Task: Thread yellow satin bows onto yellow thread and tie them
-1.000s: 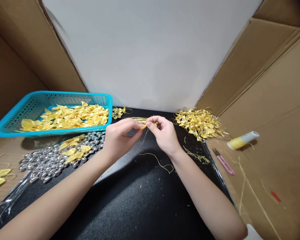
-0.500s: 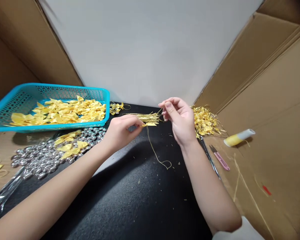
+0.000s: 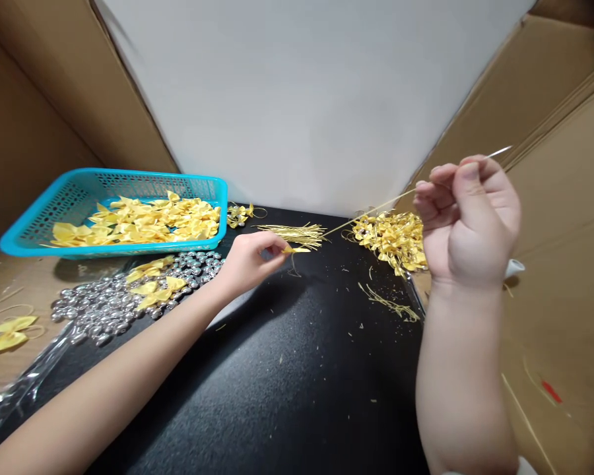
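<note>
Raised at the right, my right hand [image 3: 470, 224] pinches a thin needle [image 3: 499, 152] between thumb and fingers, its bright tip pointing up and right. A gold thread [image 3: 371, 210] stretches taut from it down to a yellow ribbon bow [image 3: 301, 250]. My left hand [image 3: 255, 260] grips that bow in a fingertip pinch, low over the black tabletop [image 3: 297, 369]. A short end of thread [image 3: 294, 269] dangles below the bow. Just behind the left fingertips lies a bundle of cut gold cords [image 3: 297, 233].
A blue basket [image 3: 34, 247] of yellow bows stands at the left, with silver beads [image 3: 106, 307] in front. Finished-looking yellow bows [image 3: 391, 237] are heaped at the right, near loose thread scraps [image 3: 389, 302]. Cardboard walls [image 3: 569, 165] flank both sides.
My right hand has moved up and right, drawing the thread out taut; the hanging loop below the bow has shortened greatly. My left hand keeps its pinch on the bow.
</note>
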Tool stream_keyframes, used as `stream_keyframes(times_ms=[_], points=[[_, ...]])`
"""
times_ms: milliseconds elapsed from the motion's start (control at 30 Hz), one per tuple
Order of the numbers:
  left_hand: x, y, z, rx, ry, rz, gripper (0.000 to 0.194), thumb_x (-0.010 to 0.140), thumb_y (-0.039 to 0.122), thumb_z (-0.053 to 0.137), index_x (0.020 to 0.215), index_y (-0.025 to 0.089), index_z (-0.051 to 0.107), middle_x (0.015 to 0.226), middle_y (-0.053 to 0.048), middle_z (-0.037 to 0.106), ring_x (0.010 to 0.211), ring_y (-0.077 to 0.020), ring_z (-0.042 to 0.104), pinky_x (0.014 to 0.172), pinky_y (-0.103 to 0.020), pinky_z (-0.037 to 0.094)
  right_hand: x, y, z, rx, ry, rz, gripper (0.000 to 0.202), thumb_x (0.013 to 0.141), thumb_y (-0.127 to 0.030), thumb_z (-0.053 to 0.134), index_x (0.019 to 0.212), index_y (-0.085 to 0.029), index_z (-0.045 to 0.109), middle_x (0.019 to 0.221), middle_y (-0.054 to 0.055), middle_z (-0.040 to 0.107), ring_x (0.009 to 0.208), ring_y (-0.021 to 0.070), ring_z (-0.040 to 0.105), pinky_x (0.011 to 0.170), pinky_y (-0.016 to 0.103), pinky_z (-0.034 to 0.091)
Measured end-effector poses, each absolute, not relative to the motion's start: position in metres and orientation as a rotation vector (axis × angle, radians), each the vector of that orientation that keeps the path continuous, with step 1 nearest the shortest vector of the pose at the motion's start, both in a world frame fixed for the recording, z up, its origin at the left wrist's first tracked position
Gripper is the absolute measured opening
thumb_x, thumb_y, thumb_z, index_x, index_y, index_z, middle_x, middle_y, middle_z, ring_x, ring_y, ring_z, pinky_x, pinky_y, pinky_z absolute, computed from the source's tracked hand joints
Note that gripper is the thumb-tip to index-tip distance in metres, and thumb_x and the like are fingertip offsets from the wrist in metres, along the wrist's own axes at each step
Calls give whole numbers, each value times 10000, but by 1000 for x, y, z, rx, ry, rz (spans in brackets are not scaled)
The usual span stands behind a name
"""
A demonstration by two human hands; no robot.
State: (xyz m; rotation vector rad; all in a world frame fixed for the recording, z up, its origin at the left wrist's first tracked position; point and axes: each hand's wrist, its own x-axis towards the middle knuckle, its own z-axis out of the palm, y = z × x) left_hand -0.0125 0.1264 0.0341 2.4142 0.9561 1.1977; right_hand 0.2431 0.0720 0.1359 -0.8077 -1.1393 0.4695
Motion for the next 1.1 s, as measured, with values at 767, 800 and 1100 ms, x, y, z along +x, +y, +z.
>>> stream_keyframes(times_ms=[767,800,1100], points=[[-14,140,18,1800,998,1044,184,705,305,713,683,136,645,633,-31,670,549,-125,611,534,-224,487,245,81,132,-731,-911,573,102,829,-196,571,737,-230,545,566,-49,417,462,73,428,448,209,379],[-14,139,19,1762,985,1054,189,699,305,719,675,137,636,625,-28,664,539,-121,608,524,-220,483,242,86,126,-752,-943,649,106,812,-229,599,742,-232,520,556,-60,367,448,71,379,441,214,346],[-14,137,35,1597,988,1118,176,688,278,714,663,163,583,590,0,636,512,-105,581,515,-226,484,186,105,68,-909,-1410,900,443,913,-486,478,589,-215,343,552,-49,303,516,104,303,525,260,294]])
